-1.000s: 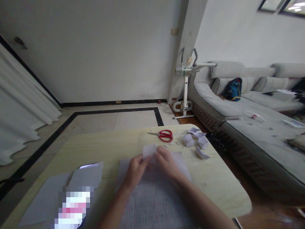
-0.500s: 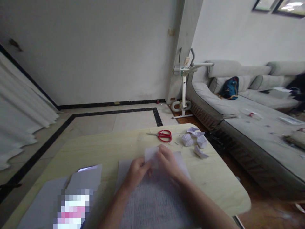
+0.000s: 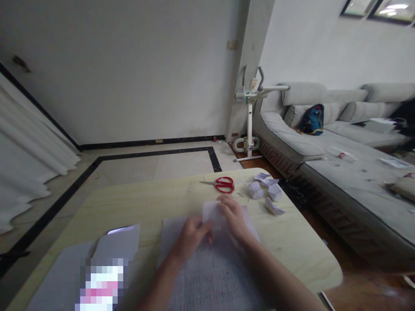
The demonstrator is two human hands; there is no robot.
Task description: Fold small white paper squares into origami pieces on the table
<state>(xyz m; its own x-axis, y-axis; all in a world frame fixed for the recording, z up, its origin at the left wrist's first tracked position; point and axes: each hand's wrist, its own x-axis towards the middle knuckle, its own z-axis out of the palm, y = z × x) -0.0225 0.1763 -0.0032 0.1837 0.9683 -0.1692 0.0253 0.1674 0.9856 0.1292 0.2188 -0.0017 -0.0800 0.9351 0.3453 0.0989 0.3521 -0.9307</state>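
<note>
Between my hands is a small white piece of paper [image 3: 212, 212], held just above a large sheet covered in writing [image 3: 207, 276]. My left hand [image 3: 193, 233] pinches its lower left edge with thumb and fingers. On its right side, my right hand [image 3: 232, 214] grips the paper, fingers curled over the upper corner. Beyond my hands lie red-handled scissors [image 3: 224, 185], blades pointing left. Several folded paper pieces [image 3: 256, 190] are grouped at the table's far right corner.
The pale wooden table [image 3: 301, 250] has a rounded right corner. White papers [image 3: 61, 276] and a blurred-out bright screen [image 3: 102, 285] lie at the left. Small paper scraps [image 3: 240, 195] sit near the scissors. A grey sofa [image 3: 350, 185] stands to the right, with exercise equipment [image 3: 249, 121] behind the table.
Both hands have shifted slightly to the right with the small paper. The scissors and folded pieces stay where they were.
</note>
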